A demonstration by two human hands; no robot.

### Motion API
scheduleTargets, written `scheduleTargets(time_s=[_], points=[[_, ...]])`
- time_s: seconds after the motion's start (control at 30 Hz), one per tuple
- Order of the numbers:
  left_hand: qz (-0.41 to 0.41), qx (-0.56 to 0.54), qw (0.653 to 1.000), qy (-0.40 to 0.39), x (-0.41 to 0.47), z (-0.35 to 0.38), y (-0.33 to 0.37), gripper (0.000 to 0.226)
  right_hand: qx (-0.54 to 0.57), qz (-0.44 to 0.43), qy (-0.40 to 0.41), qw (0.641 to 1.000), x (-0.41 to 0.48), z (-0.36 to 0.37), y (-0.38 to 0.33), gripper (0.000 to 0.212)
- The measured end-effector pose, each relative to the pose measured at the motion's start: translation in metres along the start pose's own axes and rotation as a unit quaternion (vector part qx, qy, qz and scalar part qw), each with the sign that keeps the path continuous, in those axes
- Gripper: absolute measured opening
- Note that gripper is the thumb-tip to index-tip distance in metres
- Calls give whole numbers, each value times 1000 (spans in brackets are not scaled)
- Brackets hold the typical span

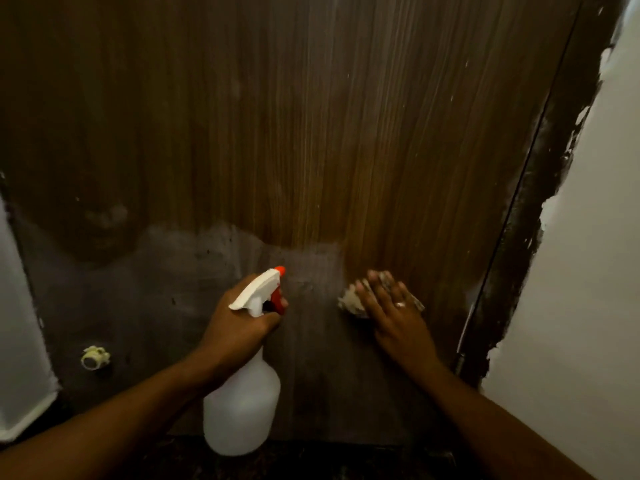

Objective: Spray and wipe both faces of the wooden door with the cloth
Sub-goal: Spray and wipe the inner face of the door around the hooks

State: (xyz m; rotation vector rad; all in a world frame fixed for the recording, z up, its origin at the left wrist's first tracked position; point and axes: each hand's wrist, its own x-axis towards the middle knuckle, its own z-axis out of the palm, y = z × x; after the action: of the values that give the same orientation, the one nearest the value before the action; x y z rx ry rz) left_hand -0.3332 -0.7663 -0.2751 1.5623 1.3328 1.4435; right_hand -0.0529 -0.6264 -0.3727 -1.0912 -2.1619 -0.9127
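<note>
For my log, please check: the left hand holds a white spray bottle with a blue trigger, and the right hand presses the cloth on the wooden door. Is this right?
The trigger is red, not blue; the head view shows it. Otherwise yes: the left hand grips the white spray bottle, the right hand presses the cloth on the wooden door.

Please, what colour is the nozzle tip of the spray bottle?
Orange-red, on the spray bottle with its white head; the head view shows it.

— What's being cleaned?
— A dark brown wood-grain door (311, 133), upright, its lower part dull grey.
— With what?
— A crumpled beige cloth (349, 301) pressed low against it, and a white plastic spray bottle (242, 410), roughly upright, orange nozzle toward it.
</note>
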Motion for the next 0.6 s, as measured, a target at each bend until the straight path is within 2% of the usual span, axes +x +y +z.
scheduleTargets(time_s=[0.03,0.1,0.13,0.17,0.2,0.23,0.27,0.33,0.4,0.47,0.53,0.6], points=[[0,4,1000,-9,1,-2,1,47,7,26,-1,1000,-10,-5,11,86],[2,-1,1000,-18,1,-4,0,47,71,176,52,980,7,-18,14,79],[3,-5,1000,-20,3,-5,-3,49,103,278,104,949,30,-24,10,78],[3,-5,1000,-25,3,-8,-6,50,118,342,154,920,57,-28,3,78],[7,-7,1000,-28,4,-11,-10,50,110,362,192,906,83,-32,-9,77],[4,-9,1000,-25,6,-15,-13,50,108,346,205,909,102,-32,-21,74],[-4,-16,1000,-21,7,-19,-17,51,103,300,194,928,115,-27,-34,68],[-7,-25,999,-19,8,-26,-20,49,57,159,153,974,111,-9,-53,59],[0,-17,1000,-26,8,-31,-22,47,-10,17,85,996,85,5,-57,73],[2,-15,999,-30,7,-40,-26,50,-62,-72,28,995,51,13,-42,82],[-5,-18,999,-28,10,-53,-32,45,-83,-79,15,993,35,10,-22,88],[-5,-17,999,-30,12,-68,-37,46,-46,36,42,997,49,0,-23,83]])
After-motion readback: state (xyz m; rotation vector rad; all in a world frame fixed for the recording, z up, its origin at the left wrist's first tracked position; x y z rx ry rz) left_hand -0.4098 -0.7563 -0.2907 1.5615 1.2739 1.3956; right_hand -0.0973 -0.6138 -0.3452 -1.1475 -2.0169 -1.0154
